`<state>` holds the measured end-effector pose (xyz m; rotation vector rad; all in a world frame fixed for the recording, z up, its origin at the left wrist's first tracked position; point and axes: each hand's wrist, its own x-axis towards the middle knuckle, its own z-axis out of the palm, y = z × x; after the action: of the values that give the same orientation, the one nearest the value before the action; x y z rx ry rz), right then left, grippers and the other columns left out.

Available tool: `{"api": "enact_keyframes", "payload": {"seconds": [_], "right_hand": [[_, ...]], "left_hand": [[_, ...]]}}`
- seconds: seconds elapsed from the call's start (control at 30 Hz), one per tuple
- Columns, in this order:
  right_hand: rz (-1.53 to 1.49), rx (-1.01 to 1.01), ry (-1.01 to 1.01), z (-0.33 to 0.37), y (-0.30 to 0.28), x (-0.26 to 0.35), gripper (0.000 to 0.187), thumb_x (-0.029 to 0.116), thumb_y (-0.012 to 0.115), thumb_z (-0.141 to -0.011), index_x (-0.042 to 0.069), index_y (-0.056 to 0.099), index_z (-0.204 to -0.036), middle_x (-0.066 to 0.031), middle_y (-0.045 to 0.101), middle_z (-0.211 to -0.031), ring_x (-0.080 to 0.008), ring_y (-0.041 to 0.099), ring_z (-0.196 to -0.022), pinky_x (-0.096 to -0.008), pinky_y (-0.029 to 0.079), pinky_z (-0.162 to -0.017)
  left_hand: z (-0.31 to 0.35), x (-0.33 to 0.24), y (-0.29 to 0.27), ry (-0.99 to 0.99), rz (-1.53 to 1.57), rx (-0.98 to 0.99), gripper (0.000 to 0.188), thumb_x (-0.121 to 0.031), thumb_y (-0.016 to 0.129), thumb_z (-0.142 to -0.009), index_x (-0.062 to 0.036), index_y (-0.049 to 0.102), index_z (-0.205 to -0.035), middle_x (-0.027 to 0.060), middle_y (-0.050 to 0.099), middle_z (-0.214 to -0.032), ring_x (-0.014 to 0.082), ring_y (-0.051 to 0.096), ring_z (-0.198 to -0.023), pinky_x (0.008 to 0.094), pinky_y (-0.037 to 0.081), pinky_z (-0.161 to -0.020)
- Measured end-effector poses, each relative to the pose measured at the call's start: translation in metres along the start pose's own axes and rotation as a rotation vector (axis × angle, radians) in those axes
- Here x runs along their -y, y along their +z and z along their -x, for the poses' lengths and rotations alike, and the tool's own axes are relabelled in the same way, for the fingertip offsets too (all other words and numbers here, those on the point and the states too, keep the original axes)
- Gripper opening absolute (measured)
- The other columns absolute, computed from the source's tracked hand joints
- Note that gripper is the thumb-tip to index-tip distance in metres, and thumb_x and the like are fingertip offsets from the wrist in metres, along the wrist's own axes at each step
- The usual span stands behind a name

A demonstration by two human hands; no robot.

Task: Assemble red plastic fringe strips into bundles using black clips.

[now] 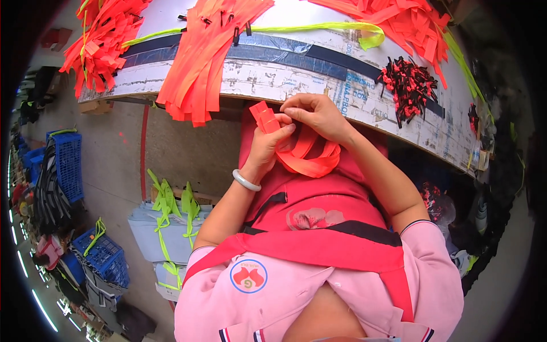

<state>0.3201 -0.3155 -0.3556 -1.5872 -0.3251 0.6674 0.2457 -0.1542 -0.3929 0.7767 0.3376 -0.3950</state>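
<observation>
In front of my red apron, close to the table edge, my left hand (270, 143) is closed round several bright orange fabric strips (310, 162). Their short ends stick up above its fingers, and the rest hangs in a loop below. My right hand (319, 117) is beside it, thumb and forefinger pinched together near the left fingertips; what they hold, if anything, is too small to make out. On the table just ahead lies a long bundle of orange strips (196, 68) with small black pieces at its far end. Farther right is a pile of small black-and-orange pieces (407, 88).
The worn white table (262, 80) has dark tape along it. More orange strips are heaped at its far left (102, 43) and far right (399, 23). A yellow-green ribbon (319, 26) runs across. Left on the floor are blue crates (69, 165) and grey fabric stacks (149, 222) tied with green strips.
</observation>
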Motion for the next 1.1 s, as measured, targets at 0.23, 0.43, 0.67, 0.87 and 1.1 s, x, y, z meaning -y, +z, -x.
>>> {"api": "enact_keyframes", "payload": {"seconds": [0.23, 0.43, 0.67, 0.87, 1.1], "right_hand": [[0.311, 0.021, -0.004, 0.021, 0.0, 0.003, 0.017, 0.012, 0.066, -0.088, 0.005, 0.066, -0.104, 0.0016, 0.053, -0.072, -0.0053, 0.046, -0.067, -0.0232, 0.042, -0.06], [0.177, 0.022, -0.049, 0.024, -0.01, -0.004, 0.018, 0.012, 0.063, -0.089, 0.003, 0.065, -0.105, 0.0001, 0.058, -0.074, -0.0045, 0.049, -0.069, -0.0224, 0.043, -0.062], [0.379, 0.187, -0.144, 0.032, -0.012, -0.005, 0.018, 0.009, 0.065, -0.088, 0.001, 0.066, -0.104, 0.0, 0.064, -0.081, -0.0084, 0.056, -0.077, -0.0255, 0.048, -0.073], [0.238, -0.036, -0.095, 0.026, -0.026, -0.007, 0.017, 0.017, 0.062, -0.091, 0.003, 0.068, -0.098, -0.0069, 0.068, -0.076, -0.0117, 0.063, -0.072, -0.0278, 0.05, -0.068], [0.119, -0.309, -0.277, 0.024, -0.009, -0.011, 0.017, 0.012, 0.059, -0.094, 0.0, 0.067, -0.104, -0.0004, 0.066, -0.083, -0.0061, 0.058, -0.076, -0.021, 0.047, -0.069]], "left_hand": [[-0.014, 0.01, 0.004, 0.11, -0.318, 0.119, 0.033, 0.005, 0.064, -0.075, -0.0006, 0.056, -0.107, 0.0016, 0.059, -0.097, 0.01, 0.058, -0.085, 0.0243, 0.049, -0.074], [-0.004, -0.001, 0.01, -0.052, -0.154, 0.28, 0.053, -0.005, 0.076, -0.074, -0.0022, 0.053, -0.122, 0.0019, 0.058, -0.107, 0.0115, 0.056, -0.1, 0.0257, 0.047, -0.086], [-0.006, 0.01, 0.015, 0.019, -0.302, 0.255, 0.05, -0.003, 0.075, -0.074, -0.0017, 0.054, -0.119, 0.0026, 0.058, -0.106, 0.0118, 0.057, -0.098, 0.0251, 0.048, -0.084], [-0.005, 0.006, 0.014, -0.088, -0.331, 0.243, 0.029, -0.012, 0.071, -0.084, -0.0049, 0.056, -0.108, 0.0019, 0.06, -0.088, 0.0096, 0.057, -0.072, 0.0245, 0.047, -0.064], [-0.005, 0.002, 0.008, 0.016, -0.207, 0.293, 0.032, -0.025, 0.062, -0.094, -0.0026, 0.056, -0.116, 0.0038, 0.063, -0.085, 0.0111, 0.058, -0.069, 0.0248, 0.047, -0.062]]}}
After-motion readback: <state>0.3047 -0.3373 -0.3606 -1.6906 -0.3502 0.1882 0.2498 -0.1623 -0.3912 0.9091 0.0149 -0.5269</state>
